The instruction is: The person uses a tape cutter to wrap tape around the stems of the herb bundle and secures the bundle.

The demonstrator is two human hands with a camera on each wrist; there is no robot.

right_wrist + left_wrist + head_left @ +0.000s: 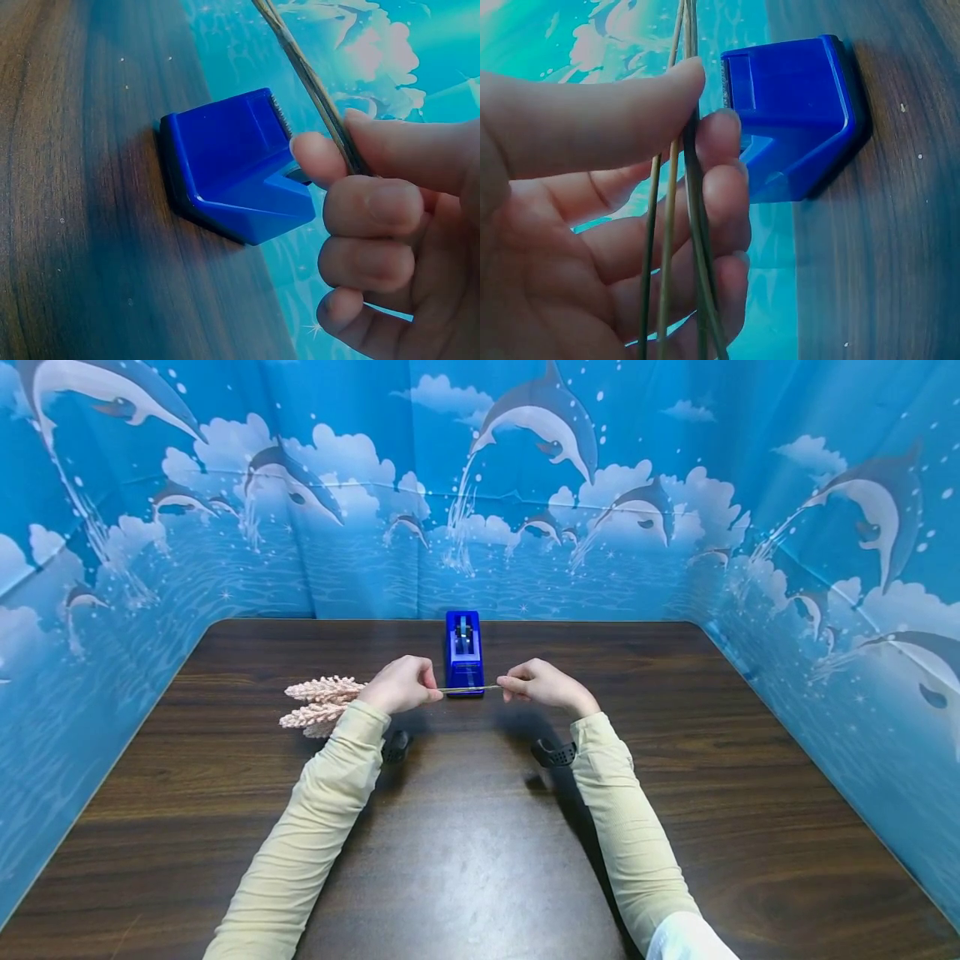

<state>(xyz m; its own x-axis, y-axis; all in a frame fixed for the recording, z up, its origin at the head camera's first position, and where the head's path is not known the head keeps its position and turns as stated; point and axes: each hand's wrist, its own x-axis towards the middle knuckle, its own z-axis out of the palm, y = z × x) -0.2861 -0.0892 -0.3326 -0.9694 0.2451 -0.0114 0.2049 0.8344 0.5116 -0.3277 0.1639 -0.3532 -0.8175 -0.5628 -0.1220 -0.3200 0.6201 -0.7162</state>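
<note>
Several thin stems (666,247) with pale pink, wheat-like heads (324,690) stretch between both hands. My left hand (402,683) pinches them between thumb and fingers, the heads lying out to its left. At the other end of the stems my right hand (546,683) pinches them with thumb and forefinger; there they run close together in the right wrist view. Just beyond the stems a blue tape dispenser (463,652) stands on the table, its toothed cutting edge (280,114) facing the person. Neither hand touches the dispenser. The fingers partly hide the stems.
The dark wooden table (465,843) ends at the back against a blue curtain (360,560) printed with dolphins, which also runs along both sides. Dark bands (553,753) sit at the wrists, below the sleeves.
</note>
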